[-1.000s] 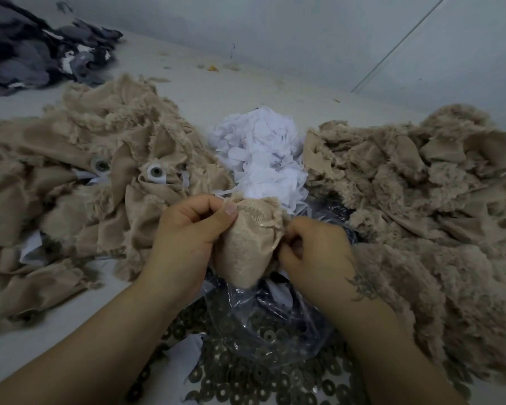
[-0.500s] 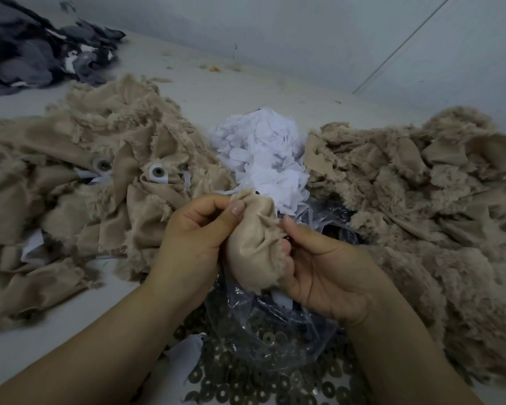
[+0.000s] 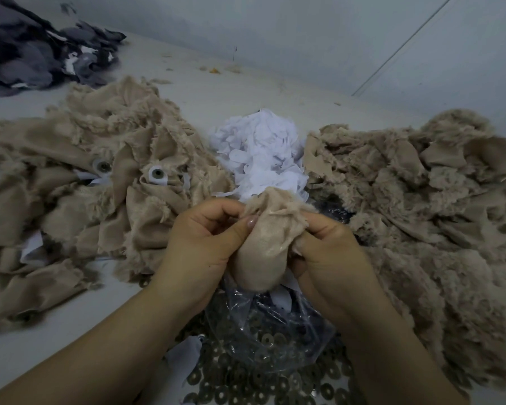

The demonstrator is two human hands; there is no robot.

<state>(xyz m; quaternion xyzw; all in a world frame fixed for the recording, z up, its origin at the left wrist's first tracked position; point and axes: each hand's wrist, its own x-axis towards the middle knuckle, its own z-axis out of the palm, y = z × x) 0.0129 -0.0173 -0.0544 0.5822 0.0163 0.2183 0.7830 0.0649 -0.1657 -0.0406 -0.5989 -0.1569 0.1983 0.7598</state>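
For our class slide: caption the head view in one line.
Left hand and right hand grip a beige plush piece above a clear bag, white scraps behind.

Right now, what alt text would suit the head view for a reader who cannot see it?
The left hand and right hand pinch a small beige pouch above a clear bag and loose washers. The left fur heap and right fur heap flank them on the table, with white scraps behind and grey cloth at far left.
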